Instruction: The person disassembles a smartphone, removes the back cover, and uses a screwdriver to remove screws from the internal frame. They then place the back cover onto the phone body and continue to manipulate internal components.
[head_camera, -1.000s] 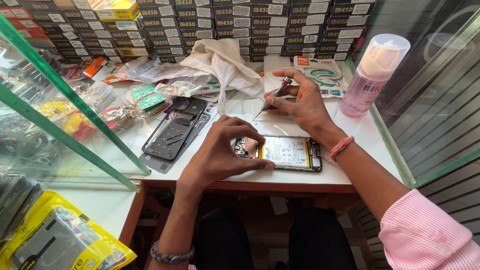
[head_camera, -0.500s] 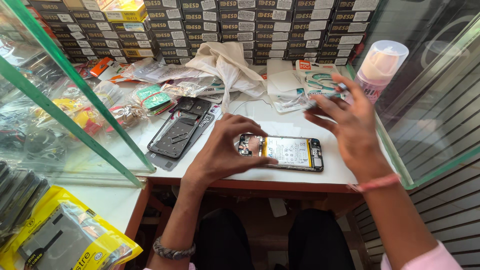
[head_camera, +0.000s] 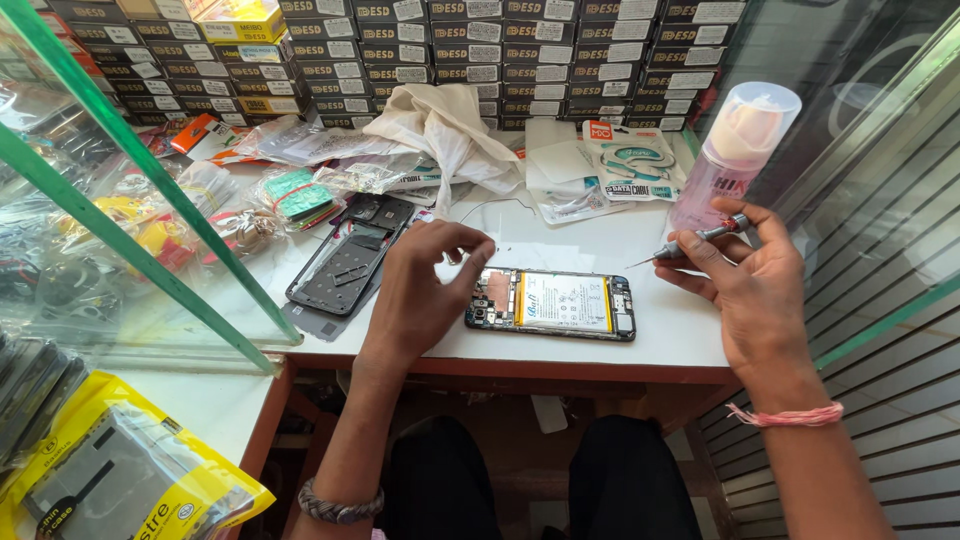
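An opened phone (head_camera: 556, 303) lies flat near the front edge of the white table (head_camera: 600, 235), its white battery and circuit board facing up. My left hand (head_camera: 425, 283) hovers at the phone's left end, thumb and finger pinched together above the board; what they pinch is too small to see. My right hand (head_camera: 747, 282) is to the right of the phone and grips a small screwdriver (head_camera: 690, 243), its tip pointing left toward the phone without touching it.
A black phone back frame (head_camera: 345, 265) lies left of my left hand. A pink liquid bottle (head_camera: 733, 155) stands at the back right. White cloth (head_camera: 445, 125), packets and stacked boxes fill the back. Glass panels flank both sides; a yellow packet (head_camera: 110, 470) sits front left.
My right hand came down from mid-air to the phone's right side with the screwdriver. My left hand lifted off the phone's left end and pinched its fingers.
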